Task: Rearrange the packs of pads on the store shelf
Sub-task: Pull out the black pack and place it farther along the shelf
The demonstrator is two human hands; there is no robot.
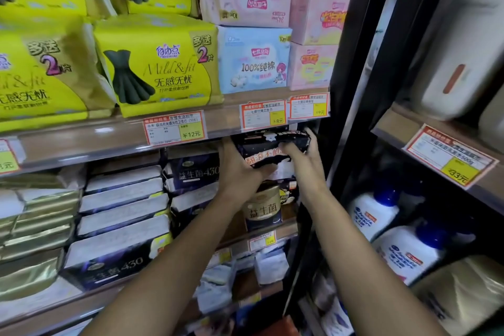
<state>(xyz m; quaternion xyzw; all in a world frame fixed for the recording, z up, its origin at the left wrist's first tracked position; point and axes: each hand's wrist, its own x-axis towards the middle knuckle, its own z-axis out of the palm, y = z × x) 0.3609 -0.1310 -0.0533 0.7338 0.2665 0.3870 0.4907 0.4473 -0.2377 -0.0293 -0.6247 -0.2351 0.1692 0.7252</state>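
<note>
2 Hands, 1 Dark Pack — Slide It In Flat

Both hands are on 1 dark pack of pads (pixel 272 148). It sits high in the right end of the middle shelf (pixel 81 150), just under the shelf edge with the price tags (pixel 263 116). The left hand (pixel 240 169) has its grip closed on the pack's left side and bottom edge, with the fingers curled under it. The right hand (pixel 302 157) has its grip closed on the right end, thumb on top. The pack looks a bit squashed and tilted.

Below it stands another pack with a gold label (pixel 261 207), close under the left hand. To the left are stacked dark packs (pixel 196 172) marked 430.

My guess is that the pack is being set in its spot on top. To do it well:

- Hold it level first — a tilted pack may catch on the shelf edge above.
- Push slowly and straight back, with both hands pushing the same amount.
- Do not squeeze hard. The wrap is soft and will crumple.
- Watch the gold label pack below, so it does not tip.
- Turn the front out, so the words can be read.

I cannot see how much room is behind the pack.
</note>
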